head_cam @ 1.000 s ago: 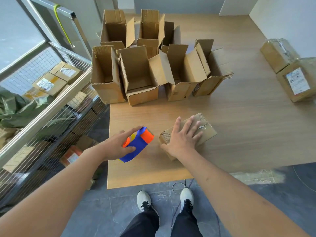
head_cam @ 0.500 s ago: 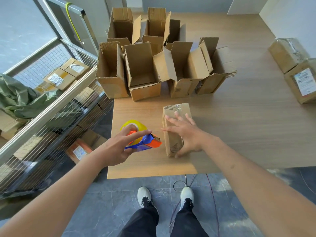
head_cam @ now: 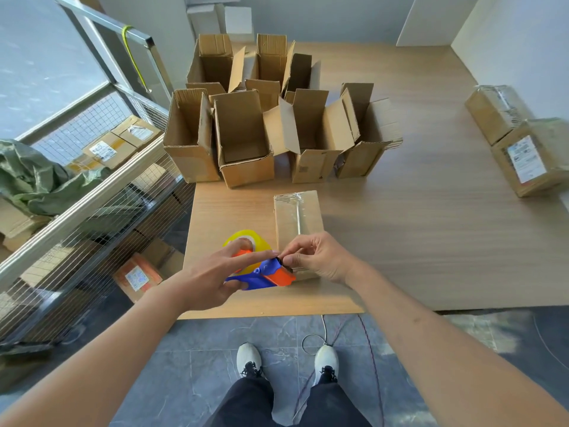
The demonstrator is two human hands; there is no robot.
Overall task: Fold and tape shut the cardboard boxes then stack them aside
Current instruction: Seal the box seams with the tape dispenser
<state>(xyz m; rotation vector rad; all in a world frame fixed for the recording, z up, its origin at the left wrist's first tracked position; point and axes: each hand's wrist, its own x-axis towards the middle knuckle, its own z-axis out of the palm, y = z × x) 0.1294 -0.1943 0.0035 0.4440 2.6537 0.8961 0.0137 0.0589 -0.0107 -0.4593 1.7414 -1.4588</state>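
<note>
Closed cardboard box [head_cam: 298, 221] lying on the wooden table [head_cam: 431, 229] near its front edge, clear tape along the top seam, near end hidden behind the hands. Tape dispenser [head_cam: 261, 272], blue body with orange parts and a yellow roll, just left of that box, held in the left hand [head_cam: 209, 277]: thumb under the blue handle, index finger stretched straight over the top. Right hand [head_cam: 320, 257] with fingers curled, thumb and forefinger pinching at the dispenser's front end, right at the box's near corner; whether tape is actually between the fingertips cannot be told.

Behind, a cluster of open cardboard boxes [head_cam: 246, 140] standing upright with flaps raised, crowding the table's far left part and close to the closed box's far end. Well apart on the right, two taped boxes with labels [head_cam: 529, 155] side by side at the table's edge.

To the left, a metal railing with wire mesh [head_cam: 80, 211], more labelled parcels [head_cam: 114, 146] and a green sack [head_cam: 34, 180] behind it. Below, grey stone-tile floor [head_cam: 197, 359], white shoes [head_cam: 249, 359], a thin cable [head_cam: 323, 331] trailing off the table edge. Pale walls at the back.
</note>
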